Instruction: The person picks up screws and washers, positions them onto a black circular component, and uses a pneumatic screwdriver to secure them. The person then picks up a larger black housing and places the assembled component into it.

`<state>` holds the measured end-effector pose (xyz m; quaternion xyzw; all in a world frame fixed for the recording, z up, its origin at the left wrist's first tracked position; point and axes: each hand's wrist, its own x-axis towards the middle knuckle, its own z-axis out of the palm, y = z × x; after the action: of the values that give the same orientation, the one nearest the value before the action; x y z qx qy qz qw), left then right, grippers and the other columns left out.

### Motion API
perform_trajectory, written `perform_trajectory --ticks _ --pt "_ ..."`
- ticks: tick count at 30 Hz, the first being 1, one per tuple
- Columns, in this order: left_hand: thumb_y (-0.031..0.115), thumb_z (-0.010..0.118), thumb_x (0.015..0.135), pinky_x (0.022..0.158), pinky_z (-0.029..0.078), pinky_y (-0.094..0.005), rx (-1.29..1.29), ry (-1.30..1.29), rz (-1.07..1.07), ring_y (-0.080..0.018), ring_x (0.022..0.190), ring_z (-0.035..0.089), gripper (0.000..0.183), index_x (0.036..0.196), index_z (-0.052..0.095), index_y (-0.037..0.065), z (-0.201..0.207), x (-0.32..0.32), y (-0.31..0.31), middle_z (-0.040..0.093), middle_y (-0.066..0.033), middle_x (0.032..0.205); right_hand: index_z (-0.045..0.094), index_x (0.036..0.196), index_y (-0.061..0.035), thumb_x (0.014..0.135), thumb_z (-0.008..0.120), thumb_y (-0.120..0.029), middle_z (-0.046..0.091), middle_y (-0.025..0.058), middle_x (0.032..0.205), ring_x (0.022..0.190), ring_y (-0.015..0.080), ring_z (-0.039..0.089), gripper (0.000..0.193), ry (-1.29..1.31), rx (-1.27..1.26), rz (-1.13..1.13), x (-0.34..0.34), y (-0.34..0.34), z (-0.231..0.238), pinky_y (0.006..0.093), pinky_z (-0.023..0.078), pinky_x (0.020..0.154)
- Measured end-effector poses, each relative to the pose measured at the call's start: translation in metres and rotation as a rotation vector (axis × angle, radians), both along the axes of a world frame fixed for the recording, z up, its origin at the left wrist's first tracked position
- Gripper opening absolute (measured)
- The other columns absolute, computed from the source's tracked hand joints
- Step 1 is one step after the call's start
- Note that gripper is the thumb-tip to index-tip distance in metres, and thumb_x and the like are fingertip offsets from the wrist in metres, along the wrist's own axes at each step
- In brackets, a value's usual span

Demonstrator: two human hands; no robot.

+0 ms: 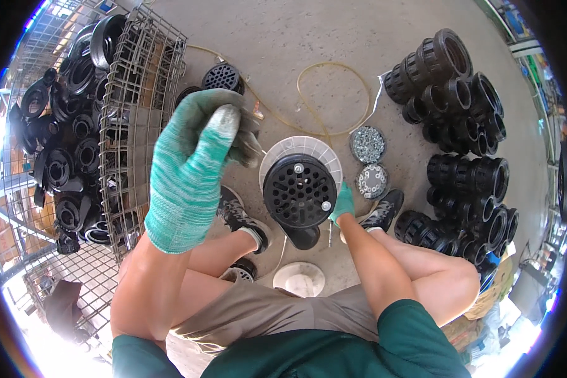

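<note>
My left hand (198,160), in a green-and-white knitted glove with greyed fingertips, is raised left of a black perforated round drain-like part (300,191). Its fingers are curled together, and what they hold, if anything, I cannot make out. The black part has many holes and slots, two bright bolt heads in its face and a rounded outlet toward me. It rests over a pale round ribbed stand (302,145). My right hand (343,205), gloved alike, is at the part's right edge, its fingers mostly hidden. A thin metal rod (331,233) shows just below it.
A bowl of small metal hardware (368,144) and a bowl of pale rings (372,181) sit right of the stand. Black ribbed fittings (466,173) are stacked farther right. A wire cage (142,126) of black parts stands left. A yellowish hose (334,64) loops across the floor.
</note>
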<state>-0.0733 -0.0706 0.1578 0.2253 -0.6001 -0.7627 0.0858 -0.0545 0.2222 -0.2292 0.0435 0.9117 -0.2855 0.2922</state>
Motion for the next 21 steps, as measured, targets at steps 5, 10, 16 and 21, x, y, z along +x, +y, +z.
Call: perform_trajectory --ticks 5,10,16,21 --pt "0.018 0.064 0.099 0.071 0.051 -0.0258 -0.188 0.032 0.025 -0.0124 0.076 0.061 0.030 0.122 0.064 -0.002 0.008 0.001 -0.006 0.068 -0.0068 0.091 0.064 0.114 -0.0058 0.086 0.069 -0.014 0.071 0.0156 0.103 0.096 0.0316 0.068 0.030 0.204 -0.013 -0.151 -0.034 0.037 -0.002 0.0386 0.052 0.086" --pt "0.023 0.063 0.100 0.067 0.047 -0.0252 -0.295 0.100 0.022 -0.0105 0.073 0.058 0.036 0.127 0.062 -0.001 0.013 0.000 -0.008 0.063 -0.0044 0.089 0.068 0.103 -0.0029 0.090 0.070 -0.014 0.071 0.0087 0.102 0.084 0.0180 0.066 0.018 0.357 -0.363 -0.253 -0.111 0.035 0.051 0.0325 0.053 0.077" --pt "0.023 0.064 0.099 0.067 0.048 -0.0241 -0.263 0.098 0.040 -0.0103 0.073 0.059 0.035 0.125 0.063 -0.001 0.018 -0.009 -0.011 0.063 -0.0046 0.089 0.070 0.102 -0.0068 0.087 0.073 -0.015 0.066 0.0090 0.104 0.097 0.0255 0.065 0.018 0.419 -0.528 0.626 -0.179 -0.096 0.184 0.0361 0.052 0.086" --pt "0.019 0.064 0.099 0.068 0.048 -0.0240 -0.292 0.136 0.054 -0.0100 0.073 0.059 0.030 0.122 0.065 0.000 0.019 -0.008 -0.014 0.066 -0.0044 0.089 0.072 0.105 -0.0117 0.088 0.066 -0.010 0.065 0.0103 0.113 0.107 0.0317 0.062 0.018 0.249 -0.365 1.295 -0.186 -0.148 0.196 0.0413 0.051 0.093"
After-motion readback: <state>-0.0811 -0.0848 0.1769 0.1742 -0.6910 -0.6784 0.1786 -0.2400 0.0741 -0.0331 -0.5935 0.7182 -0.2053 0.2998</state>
